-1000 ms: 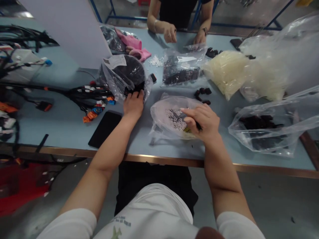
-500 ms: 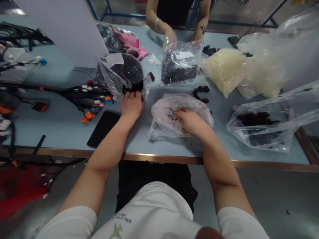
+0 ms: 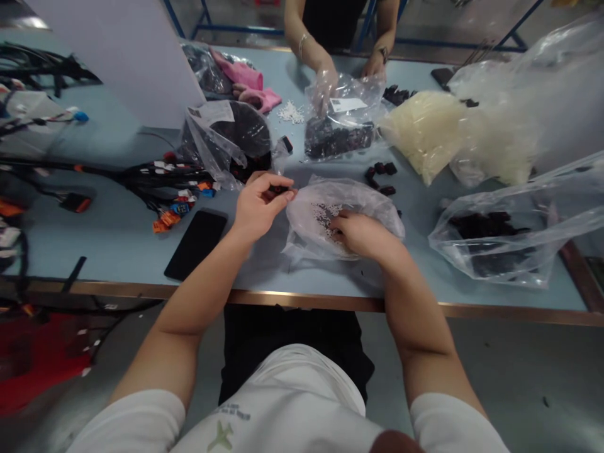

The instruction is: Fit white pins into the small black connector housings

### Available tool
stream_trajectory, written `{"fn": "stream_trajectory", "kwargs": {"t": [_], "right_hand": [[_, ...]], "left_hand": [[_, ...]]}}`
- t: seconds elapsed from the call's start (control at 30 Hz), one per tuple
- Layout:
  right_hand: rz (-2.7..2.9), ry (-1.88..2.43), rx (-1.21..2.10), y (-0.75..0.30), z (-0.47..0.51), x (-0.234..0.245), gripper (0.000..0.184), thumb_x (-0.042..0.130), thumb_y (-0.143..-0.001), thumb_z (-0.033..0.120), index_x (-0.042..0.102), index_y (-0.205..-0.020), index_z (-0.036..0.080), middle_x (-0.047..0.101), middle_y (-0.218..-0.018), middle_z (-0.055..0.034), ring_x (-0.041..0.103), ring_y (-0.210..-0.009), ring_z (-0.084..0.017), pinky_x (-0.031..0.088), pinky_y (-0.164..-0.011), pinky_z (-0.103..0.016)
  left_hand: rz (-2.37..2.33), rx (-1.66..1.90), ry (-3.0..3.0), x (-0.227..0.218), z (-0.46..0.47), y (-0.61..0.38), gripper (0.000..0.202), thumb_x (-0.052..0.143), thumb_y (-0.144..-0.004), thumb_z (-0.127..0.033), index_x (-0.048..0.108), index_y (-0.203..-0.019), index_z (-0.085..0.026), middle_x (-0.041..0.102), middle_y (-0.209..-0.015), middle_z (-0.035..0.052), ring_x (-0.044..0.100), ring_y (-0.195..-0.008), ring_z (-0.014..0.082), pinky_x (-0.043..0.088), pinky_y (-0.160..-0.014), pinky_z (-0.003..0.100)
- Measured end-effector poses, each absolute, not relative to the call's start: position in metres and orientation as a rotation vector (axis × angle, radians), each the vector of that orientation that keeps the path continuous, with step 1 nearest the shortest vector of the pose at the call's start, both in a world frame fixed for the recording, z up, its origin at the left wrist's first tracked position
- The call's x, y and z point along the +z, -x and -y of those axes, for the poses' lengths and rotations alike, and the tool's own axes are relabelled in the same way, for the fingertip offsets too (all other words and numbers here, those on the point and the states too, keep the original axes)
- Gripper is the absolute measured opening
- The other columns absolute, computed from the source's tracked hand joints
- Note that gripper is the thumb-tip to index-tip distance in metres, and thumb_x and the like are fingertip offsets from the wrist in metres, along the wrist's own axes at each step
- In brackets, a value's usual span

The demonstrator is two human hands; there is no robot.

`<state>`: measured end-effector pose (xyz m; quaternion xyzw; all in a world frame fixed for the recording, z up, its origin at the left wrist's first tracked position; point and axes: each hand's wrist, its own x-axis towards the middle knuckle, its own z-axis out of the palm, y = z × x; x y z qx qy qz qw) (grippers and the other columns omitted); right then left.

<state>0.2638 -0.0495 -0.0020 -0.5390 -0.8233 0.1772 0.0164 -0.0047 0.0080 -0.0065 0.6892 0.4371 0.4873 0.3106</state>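
Note:
My left hand is closed on a small black connector, held between thumb and fingers above the table. Behind it lies an open clear bag of black parts. My right hand reaches into a clear plastic bag with its rim spread open. Small white pieces lie in that bag. The right fingertips are bent down among the pieces, and what they grip, if anything, is hidden.
A black phone lies left of my arm. Wire harnesses spread at the left. Across the table a co-worker's hand is in a bag of black parts. Bags of yellowish pieces and black connectors stand to the right.
My left hand has come out of the bag of black parts and moved right, now with a black connector. My right hand stays in its bag, fingers curled slightly more.

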Motion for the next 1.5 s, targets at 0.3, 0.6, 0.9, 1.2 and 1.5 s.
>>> {"fn": "stream_trajectory", "kwargs": {"t": [0.3, 0.6, 0.9, 1.2, 1.5], "right_hand": [[2.676, 1.704, 0.513, -0.266, 0.047, 0.007, 0.020, 0.072, -0.095, 0.022, 0.078, -0.114, 0.023, 0.077, -0.120, -0.0105, 0.072, -0.091, -0.025, 0.048, -0.074, -0.035], [2.494, 1.714, 0.545, -0.260, 0.045, 0.010, 0.022, 0.056, -0.103, 0.019, 0.077, -0.104, 0.022, 0.080, -0.107, -0.0109, 0.071, -0.091, -0.025, 0.046, -0.074, -0.034], [2.343, 1.591, 0.568, -0.266, 0.044, 0.008, 0.026, 0.055, -0.099, 0.019, 0.079, -0.108, 0.021, 0.079, -0.113, -0.0137, 0.074, -0.099, -0.029, 0.055, -0.088, -0.038], [2.055, 1.516, 0.623, -0.270, 0.044, 0.003, 0.021, 0.060, -0.096, 0.020, 0.078, -0.107, 0.022, 0.083, -0.108, -0.0098, 0.075, -0.100, -0.027, 0.057, -0.093, -0.041], [1.782, 1.531, 0.875, -0.268, 0.046, 0.013, 0.015, 0.066, -0.095, 0.030, 0.077, -0.099, 0.021, 0.074, -0.076, -0.0006, 0.065, -0.065, -0.017, 0.051, -0.067, -0.032]], "left_hand": [[-0.767, 1.098, -1.471, -0.006, 0.007, -0.004, 0.056, 0.083, -0.092, -0.053, 0.069, -0.139, -0.028, 0.079, -0.109, 0.0056, 0.084, -0.084, 0.0214, 0.073, -0.082, 0.039], [-0.744, 0.904, -1.357, 0.000, 0.019, -0.015, 0.047, 0.085, -0.090, -0.052, 0.074, -0.124, -0.021, 0.079, -0.083, 0.0017, 0.083, -0.071, 0.0215, 0.072, -0.067, 0.034], [-0.782, 0.847, -1.337, 0.002, 0.026, -0.020, 0.047, 0.085, -0.088, -0.044, 0.074, -0.125, -0.017, 0.081, -0.092, 0.0045, 0.084, -0.081, 0.0231, 0.073, -0.074, 0.036], [-0.721, 0.870, -1.330, 0.004, 0.028, -0.022, 0.038, 0.081, -0.091, -0.040, 0.071, -0.120, -0.018, 0.078, -0.102, 0.0057, 0.082, -0.082, 0.0206, 0.068, -0.063, 0.029], [-0.699, 0.975, -1.193, 0.001, 0.024, -0.024, 0.041, 0.090, -0.083, -0.036, 0.062, -0.109, -0.020, 0.068, -0.092, -0.0012, 0.074, -0.073, 0.0124, 0.063, -0.061, 0.024]]}}
